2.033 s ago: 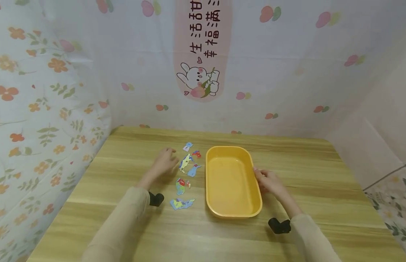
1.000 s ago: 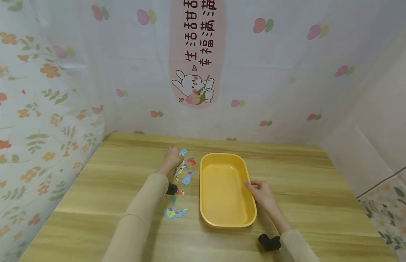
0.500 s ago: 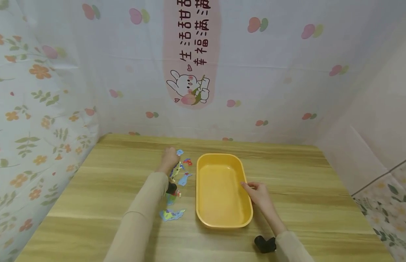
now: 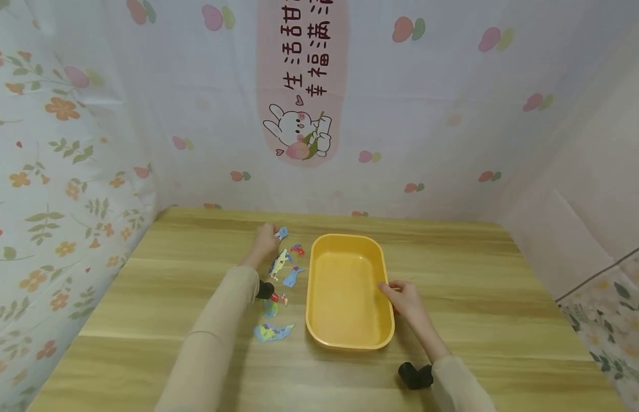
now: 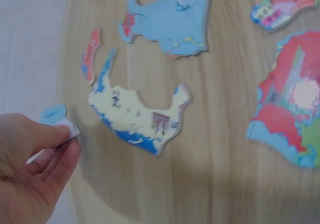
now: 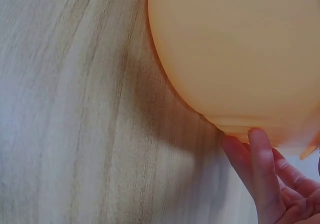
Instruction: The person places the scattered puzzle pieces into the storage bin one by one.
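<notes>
My left hand (image 4: 264, 243) pinches a small blue-and-white map puzzle piece (image 5: 54, 115) between thumb and fingers, at the far end of a loose column of pieces. Beside it on the table lie a cream-and-blue piece (image 5: 137, 116) and a small red piece (image 4: 297, 249). A light-blue piece (image 4: 292, 277) sits closer to the tray. On the other side, my right hand (image 4: 409, 303) grips the right rim of a yellow plastic tray (image 4: 345, 303), thumb over the edge and fingers outside. Nothing lies in the tray.
Nearer me are a green-and-red piece (image 4: 271, 308), a tiny red-and-white one (image 4: 284, 299) and a wide blue-yellow one (image 4: 274, 332). Black wrist mounts (image 4: 415, 376) stick out from both sleeves. Patterned cloth (image 4: 428, 114) hangs behind the wooden table (image 4: 464, 263).
My left hand has reached forward to the farthest piece and now pinches it, slightly lifted and turned. My right hand stays at the tray's right rim, its thumb now over the edge.
</notes>
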A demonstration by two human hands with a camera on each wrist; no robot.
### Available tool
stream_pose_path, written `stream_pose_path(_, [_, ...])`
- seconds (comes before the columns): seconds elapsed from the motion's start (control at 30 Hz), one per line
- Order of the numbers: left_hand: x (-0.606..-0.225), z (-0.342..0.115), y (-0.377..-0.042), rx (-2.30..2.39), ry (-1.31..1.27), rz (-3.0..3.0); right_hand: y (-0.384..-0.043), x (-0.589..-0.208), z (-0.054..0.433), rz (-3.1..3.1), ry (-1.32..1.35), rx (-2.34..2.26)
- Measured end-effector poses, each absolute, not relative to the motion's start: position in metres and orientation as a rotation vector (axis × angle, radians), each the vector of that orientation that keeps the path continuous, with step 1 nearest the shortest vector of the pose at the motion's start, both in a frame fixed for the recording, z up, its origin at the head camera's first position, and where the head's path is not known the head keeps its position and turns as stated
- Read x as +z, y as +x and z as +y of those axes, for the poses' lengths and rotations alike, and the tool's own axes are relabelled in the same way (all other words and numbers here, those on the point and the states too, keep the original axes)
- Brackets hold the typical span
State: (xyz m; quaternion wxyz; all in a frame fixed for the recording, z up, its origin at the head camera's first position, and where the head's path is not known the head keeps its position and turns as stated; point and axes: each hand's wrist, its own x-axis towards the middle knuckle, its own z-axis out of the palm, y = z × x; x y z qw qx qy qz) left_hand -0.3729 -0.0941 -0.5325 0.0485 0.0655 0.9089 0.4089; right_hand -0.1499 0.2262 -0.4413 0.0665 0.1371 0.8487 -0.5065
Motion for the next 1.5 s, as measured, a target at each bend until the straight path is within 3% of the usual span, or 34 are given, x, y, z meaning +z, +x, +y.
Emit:
stream_pose_path(0.2, [-0.523,-0.103,-0.383,1.283,0.404,2.736,-0.152,-0.438,0.227,2.564,0.417,-1.510])
stream_pose_path(0.27, [-0.543,-0.105,-0.405,1.269,0.503,2.752,-0.152,-0.438,0.227,2.560,0.419,-1.508])
stream_pose_path(0.43, [-0.551,-0.096,-0.418,1.187,0.561,2.783,-0.151,-0.437,0.227,2.553,0.413,-1.521])
stream_pose_path(0.5, [-0.531,-0.090,-0.403,1.201,0.558,2.750,-0.151,-0.437,0.227,2.553,0.409,-1.523])
stream_pose_path(0.73, [-0.403,-0.055,-0.304,1.210,0.433,2.591,-0.151,-0.436,0.227,2.568,0.398,-1.515])
stream_pose_path(1.37, [-0.377,0.023,-0.282,0.951,0.756,2.454,-0.154,-0.434,0.227,2.567,0.413,-1.509])
stream_pose_path(1.47, [-0.383,0.036,-0.287,0.855,0.733,2.447,-0.154,-0.434,0.227,2.578,0.418,-1.506])
stream_pose_path(1.5, [-0.404,0.042,-0.301,0.845,0.762,2.453,-0.153,-0.434,0.227,2.583,0.418,-1.505])
